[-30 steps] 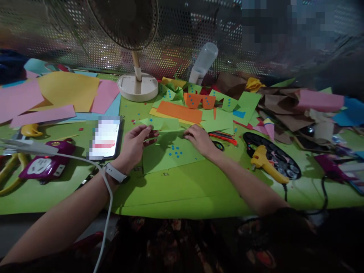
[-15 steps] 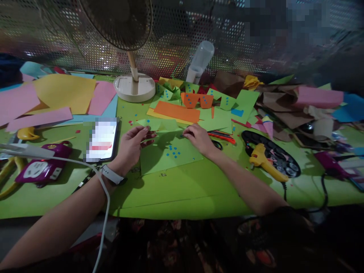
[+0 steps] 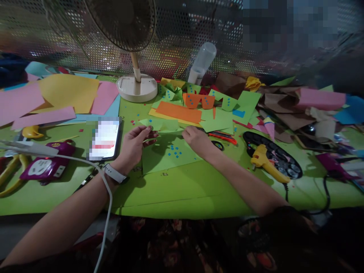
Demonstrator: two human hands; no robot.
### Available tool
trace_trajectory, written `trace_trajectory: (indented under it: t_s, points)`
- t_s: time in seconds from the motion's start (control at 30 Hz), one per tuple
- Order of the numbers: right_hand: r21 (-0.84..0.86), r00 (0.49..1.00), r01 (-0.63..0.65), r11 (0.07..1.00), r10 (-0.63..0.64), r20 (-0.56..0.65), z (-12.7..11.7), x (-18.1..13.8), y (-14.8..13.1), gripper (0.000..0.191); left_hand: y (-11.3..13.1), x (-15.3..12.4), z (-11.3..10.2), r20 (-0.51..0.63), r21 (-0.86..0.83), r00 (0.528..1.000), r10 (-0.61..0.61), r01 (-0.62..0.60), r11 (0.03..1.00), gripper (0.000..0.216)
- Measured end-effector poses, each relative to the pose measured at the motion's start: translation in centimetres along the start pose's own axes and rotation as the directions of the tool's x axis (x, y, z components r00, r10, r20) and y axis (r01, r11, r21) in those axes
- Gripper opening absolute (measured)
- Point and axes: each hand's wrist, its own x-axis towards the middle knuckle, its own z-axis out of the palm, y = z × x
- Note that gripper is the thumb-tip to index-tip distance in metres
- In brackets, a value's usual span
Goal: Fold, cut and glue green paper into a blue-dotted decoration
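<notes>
A light green paper sheet [image 3: 167, 155] with small blue squares lies on the green table cover [image 3: 170, 189]. My left hand [image 3: 133, 146], with a white watch at the wrist, pinches the folded far-left edge of this sheet between thumb and fingers. My right hand [image 3: 197, 139] rests with curled fingers pressing the sheet's far-right edge down. A folded strip of the same green paper [image 3: 162, 124] runs between the two hands.
A phone [image 3: 104, 138] lies left of my left hand. Behind stand a fan base [image 3: 137, 87] and a white bottle [image 3: 202, 62]. Orange and green paper pieces [image 3: 182, 110] lie beyond. A yellow glue gun [image 3: 265, 163] rests right; scissors [image 3: 220, 138] beside my right hand. A purple gadget [image 3: 47, 165] sits left.
Both hands stay on the green sheet's far edge; my right hand has slid slightly left along the fold. The camera shifted a little.
</notes>
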Motion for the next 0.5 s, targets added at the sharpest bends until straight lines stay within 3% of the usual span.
trace_trajectory:
  t_s: [0.17, 0.27, 0.4, 0.5]
  points:
    - [0.090, 0.998, -0.019, 0.996, 0.025, -0.059, 0.7, 0.2, 0.4, 0.035, 0.1, 0.0, 0.0, -0.008, -0.006, 1.000, 0.006, -0.006, 1.000, 0.015]
    - [0.358, 0.984, -0.096, 0.929, 0.143, -0.107, 0.6, 0.1, 1.0, 0.022, 0.1, -0.1, 0.0, 0.006, -0.003, 1.000, 0.011, -0.011, 1.000, 0.017]
    - [0.731, 0.940, -0.221, 0.645, 0.340, -0.015, -0.6, 0.0, 1.1, 0.007, 0.2, -0.3, 0.2, 0.016, 0.012, 1.000, 0.010, -0.010, 1.000, 0.020]
    - [0.880, 0.923, -0.266, 0.393, 0.368, 0.114, -1.9, -0.2, 0.7, 0.011, 0.1, -0.6, 0.5, 0.025, 0.041, 1.000, -0.008, 0.007, 0.999, 0.021]
